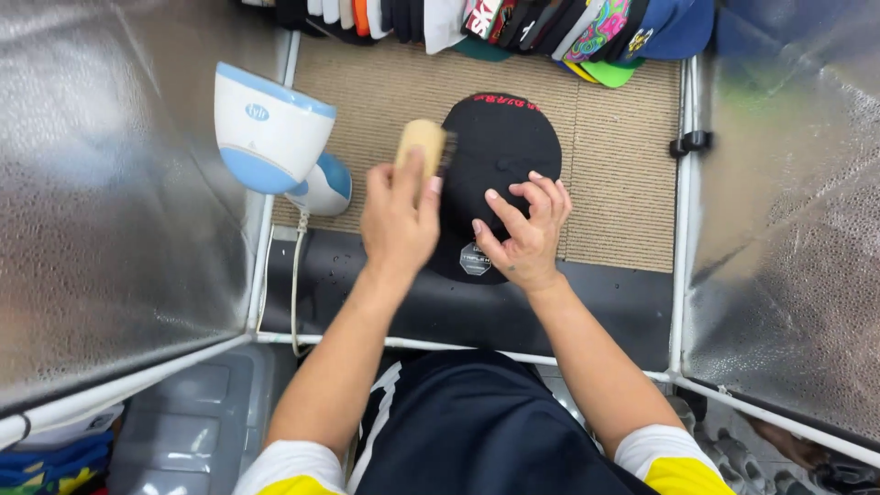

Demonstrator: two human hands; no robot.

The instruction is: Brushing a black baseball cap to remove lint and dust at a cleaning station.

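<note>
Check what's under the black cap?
The black cap lies on a tan ribbed mat, its brim over a dark strip. The right hand presses on top. Whatever is beneath its crown is hidden.

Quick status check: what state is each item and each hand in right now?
black cap: crown up on the mat, brim toward the person
wooden brush: gripped, bristles against the cap
left hand: closed on the brush
right hand: fingers spread, pressing the cap
steamer: standing, untouched

I am seeing a black cap (500, 147) with red lettering; a pale wooden brush (420, 147); a white and blue steamer (269, 128); a beige ribbed mat (614, 165); silver dimpled side panels (101, 183); multicoloured caps (596, 27) stacked behind.
</note>
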